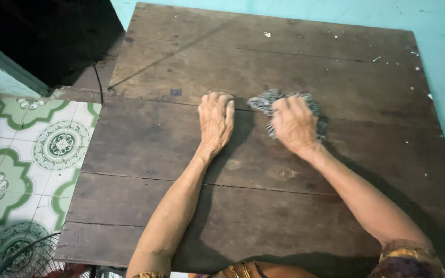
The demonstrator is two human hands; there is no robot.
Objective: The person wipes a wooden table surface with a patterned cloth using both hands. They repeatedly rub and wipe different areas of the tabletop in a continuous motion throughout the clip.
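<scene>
We count one cloth (271, 100), gripped under our right hand (294, 125); our left hand (216, 119) lies flat, fingers apart, on one desk (191, 62), bare boards to every edge.

no packages, labels, signs or screens appear anywhere in view.

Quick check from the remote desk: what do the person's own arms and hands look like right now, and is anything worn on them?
Both forearms are bare from elbow to wrist. The left hand and right hand wear no gloves, and no rings or watch show. The right sleeve ends near the elbow: patterned fabric in dark purple, orange and yellow with a banded cuff. A sliver of the left sleeve shows at the frame's bottom edge.
</scene>
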